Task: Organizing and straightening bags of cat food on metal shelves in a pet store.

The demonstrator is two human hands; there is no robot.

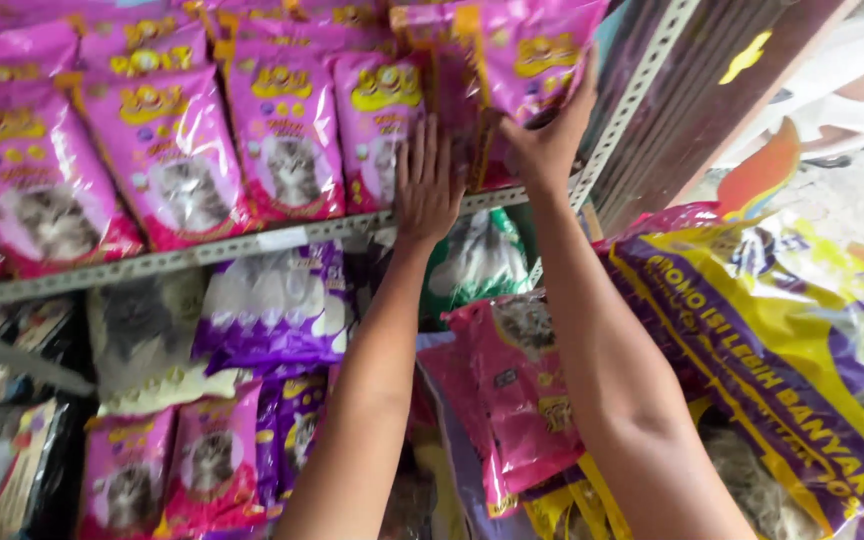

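- Perforated grey metal shelf (202, 250) carries upright pink plastic pet-food pouches (167, 150).
- Left hand (426, 185), fingers spread, braces the row (steadying it).
- Right hand (549, 135) grips the end glossy pink pouch (527, 60).

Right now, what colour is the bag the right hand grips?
Pink with a yellow emblem, bag in right hand; head view.

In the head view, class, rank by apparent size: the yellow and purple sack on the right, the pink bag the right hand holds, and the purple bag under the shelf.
1. yellow and purple sack, though nearest the camera.
2. and 3. purple bag and pink bag in the right hand: too partly hidden to rank.
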